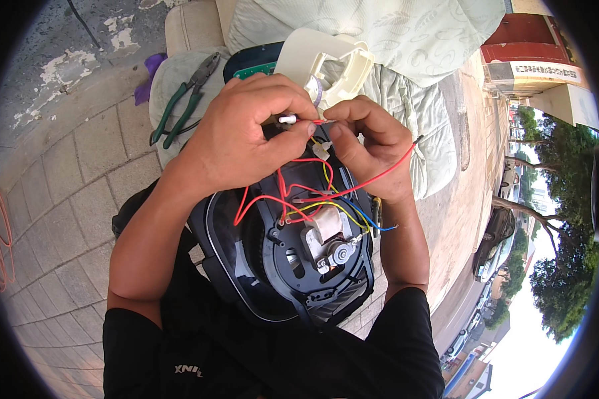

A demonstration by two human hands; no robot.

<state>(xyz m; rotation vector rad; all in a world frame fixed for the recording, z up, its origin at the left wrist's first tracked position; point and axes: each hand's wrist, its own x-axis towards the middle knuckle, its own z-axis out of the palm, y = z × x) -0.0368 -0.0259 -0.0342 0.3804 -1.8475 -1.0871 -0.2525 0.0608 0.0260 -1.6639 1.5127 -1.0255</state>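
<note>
My left hand (249, 130) and my right hand (366, 143) meet just above the open black machine (293, 266) on my lap, and the fingertips of both are pressed together, pinching the ends of a red wire (353, 185) and a small white connector (287, 120) between them so the tiny parts stay put. Below my fingers the red, yellow and blue wires (326, 209) loop down to the little motor (329, 243). The green-handled pliers (186, 100) lie well off to the left of my fingers, on a pale cushion (173, 76), near enough to grab.
</note>
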